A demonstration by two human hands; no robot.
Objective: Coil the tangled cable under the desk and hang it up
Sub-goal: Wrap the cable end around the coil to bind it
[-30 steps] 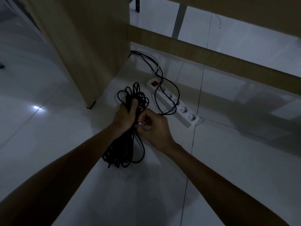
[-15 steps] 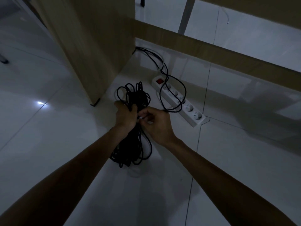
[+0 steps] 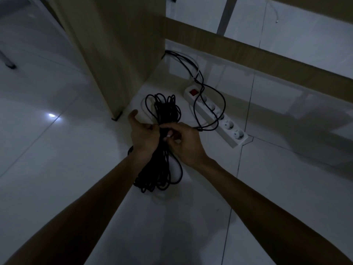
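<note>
**Bundled cable held above a tiled floor**

Glossy white tiled floor [image 3: 57, 169] fills the frame. A light wooden table panel [image 3: 118, 54] stands upper left, its crossbar running to the right edge. A white power strip with a red switch [image 3: 215, 115] lies right of centre. At centre, the coiled black cable [image 3: 162, 169] hangs in long loops. The left hand [image 3: 143, 136] pinches the bundle's middle, thumb extended; the right hand [image 3: 183, 142] pinches a small white tie [image 3: 169, 135] against it.

Head view, close, looking down at floor [image 3: 57, 169].
</note>
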